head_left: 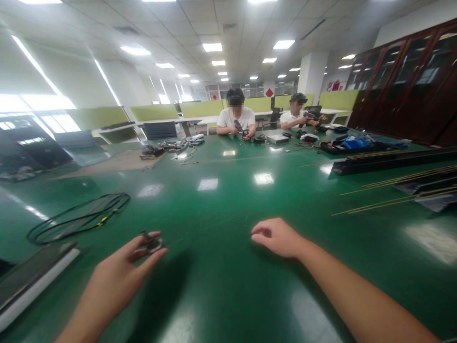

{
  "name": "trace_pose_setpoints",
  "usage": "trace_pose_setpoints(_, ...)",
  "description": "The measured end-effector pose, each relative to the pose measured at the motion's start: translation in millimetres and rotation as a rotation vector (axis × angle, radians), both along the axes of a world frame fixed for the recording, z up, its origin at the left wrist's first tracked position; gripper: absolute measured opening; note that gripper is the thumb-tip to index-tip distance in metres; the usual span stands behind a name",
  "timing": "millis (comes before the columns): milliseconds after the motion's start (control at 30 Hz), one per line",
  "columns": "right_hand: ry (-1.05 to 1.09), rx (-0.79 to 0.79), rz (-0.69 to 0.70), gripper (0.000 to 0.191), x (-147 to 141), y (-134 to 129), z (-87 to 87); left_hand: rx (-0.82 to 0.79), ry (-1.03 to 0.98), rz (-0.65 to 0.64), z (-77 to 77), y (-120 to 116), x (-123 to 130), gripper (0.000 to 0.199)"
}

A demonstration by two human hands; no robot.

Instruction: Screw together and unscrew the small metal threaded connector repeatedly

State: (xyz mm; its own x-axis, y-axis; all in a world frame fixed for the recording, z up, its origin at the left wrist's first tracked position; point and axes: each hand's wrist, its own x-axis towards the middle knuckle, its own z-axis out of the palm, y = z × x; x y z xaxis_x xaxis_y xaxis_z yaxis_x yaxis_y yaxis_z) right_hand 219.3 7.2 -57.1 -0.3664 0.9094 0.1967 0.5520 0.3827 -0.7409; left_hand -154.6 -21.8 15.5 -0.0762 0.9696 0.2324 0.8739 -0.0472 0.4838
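Between the thumb and fingers of my left hand (pixel 123 274) is a small metal ring-shaped part (pixel 154 245) with a dark piece on its upper left side. That hand is held above the green table (pixel 221 267), at the lower left of the view. My right hand (pixel 274 237) rests at or just over the table surface, right of centre, with its fingers curled inward and the fingertips near the thumb. Whether anything is inside those curled fingers is hidden.
A looped black cable (pixel 85 216) and a flat dark panel (pixel 34 278) lie at the left. Long black channels (pixel 389 159) and thin rods (pixel 374 206) are at the right. Across the table, two people (pixel 236 116) hold tools beside scattered parts and a blue item (pixel 356 143).
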Motion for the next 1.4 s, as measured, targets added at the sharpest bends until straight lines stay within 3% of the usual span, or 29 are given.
trace_pose_setpoints(100,0.002,0.005,-0.007,0.023,2,1,0.8,0.02,-0.074,-0.223,-0.1,28,57,0.051)
trace_pose_setpoints(200,0.004,0.021,-0.029,0.022,4,2,1.0,0.095,-0.098,-0.407,-8.2,43,108,0.037)
trace_pose_setpoints(333,-0.005,0.04,-0.045,0.021,3,2,0.2,0.136,-0.171,-0.538,-30.2,41,141,0.022)
trace_pose_setpoints(533,-0.032,0.056,-0.01,0.02,-2,-2,-0.1,0.096,-0.231,-0.644,-47.8,26,145,0.016)
trace_pose_setpoints(900,-0.002,0.111,-0.004,0.025,-3,-7,2.2,0.109,-0.266,-0.731,-49.6,25,146,0.022)
trace_pose_setpoints(1067,0.011,0.108,-0.006,0.031,-3,-9,3.8,0.131,-0.283,-0.672,-55.2,26,144,0.034)
trace_pose_setpoints(1267,0.033,0.128,-0.008,0.035,-5,-11,6.0,0.145,-0.292,-0.676,-52.3,24,148,0.017)
trace_pose_setpoints(1400,0.057,0.132,0.05,0.034,-8,-14,10.0,0.131,-0.298,-0.717,-50.9,23,149,0.021)
